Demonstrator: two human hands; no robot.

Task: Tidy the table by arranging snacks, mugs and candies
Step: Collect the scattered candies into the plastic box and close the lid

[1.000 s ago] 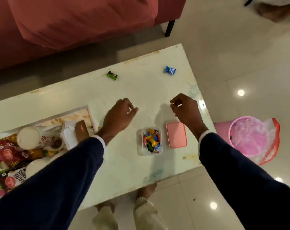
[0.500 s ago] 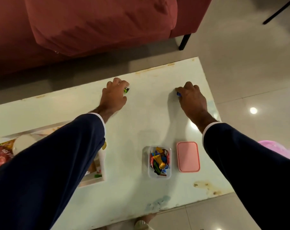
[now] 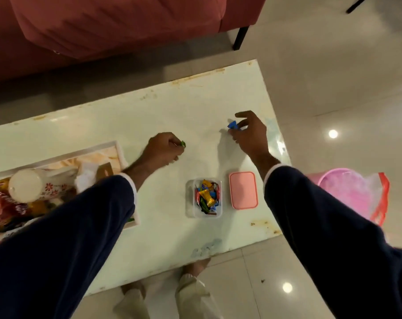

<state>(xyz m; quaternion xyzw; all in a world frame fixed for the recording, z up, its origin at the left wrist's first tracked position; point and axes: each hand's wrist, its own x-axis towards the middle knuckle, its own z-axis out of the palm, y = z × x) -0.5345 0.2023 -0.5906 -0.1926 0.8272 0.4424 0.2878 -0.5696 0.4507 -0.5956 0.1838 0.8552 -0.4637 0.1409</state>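
My left hand (image 3: 161, 150) is closed on a green candy (image 3: 183, 143), held just above the pale table (image 3: 163, 107). My right hand (image 3: 249, 132) pinches a blue candy (image 3: 232, 124) between thumb and fingers. Nearer to me stands a small clear box (image 3: 204, 198) holding several coloured candies, with its pink lid (image 3: 243, 189) lying flat to its right. At the left a white tray (image 3: 119, 148) carries a white mug (image 3: 26, 185) and red snack packets (image 3: 2, 208), partly hidden by my left sleeve.
A red sofa (image 3: 117, 24) runs along the far side of the table. A pink bin (image 3: 354, 192) with a plastic liner stands on the floor past the table's right edge. My feet (image 3: 195, 268) show under the near edge.
Both hands reached to the far candies, closed on them, and have pulled back toward me, the left with the green one and the right with the blue one.
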